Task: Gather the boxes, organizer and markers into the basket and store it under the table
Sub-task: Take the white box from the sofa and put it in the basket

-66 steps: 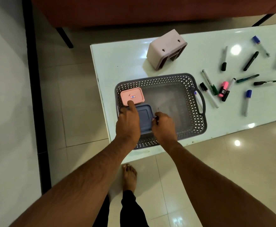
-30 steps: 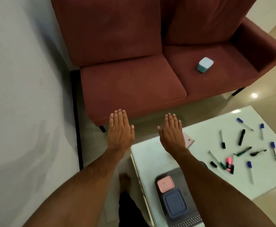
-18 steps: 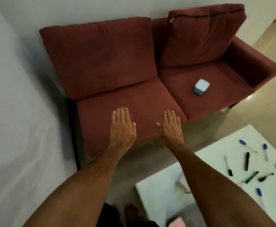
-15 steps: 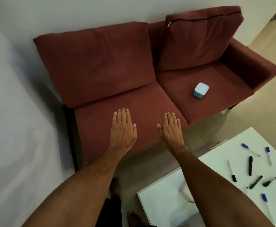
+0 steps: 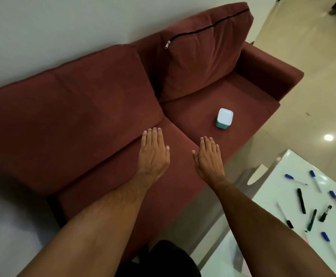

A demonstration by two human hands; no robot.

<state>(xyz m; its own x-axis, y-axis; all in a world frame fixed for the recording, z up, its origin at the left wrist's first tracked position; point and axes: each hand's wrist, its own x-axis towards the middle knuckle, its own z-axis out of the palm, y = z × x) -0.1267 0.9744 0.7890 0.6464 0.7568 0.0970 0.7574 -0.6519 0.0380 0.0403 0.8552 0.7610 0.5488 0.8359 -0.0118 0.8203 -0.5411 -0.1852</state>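
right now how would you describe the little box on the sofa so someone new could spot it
Find the dark red sofa against the white wall, then its right seat cushion, below the back cushion with the black zipper. The small box sits alone there, past the right hand: a rounded cube with a white top and teal sides, the only pale thing on the red fabric.

Sofa [image 5: 107, 108]: maroon cloth, matt, soft nap; back cushion [image 5: 205, 54] same cloth, black zipper. Small box [image 5: 224, 118]: smooth plastic, white lid, teal base. Tabletop [image 5: 278, 198]: white, glossy, reflective. Markers [image 5: 301, 200]: smooth plastic. Floor [image 5: 312, 80]: beige tile, polished, light glare.
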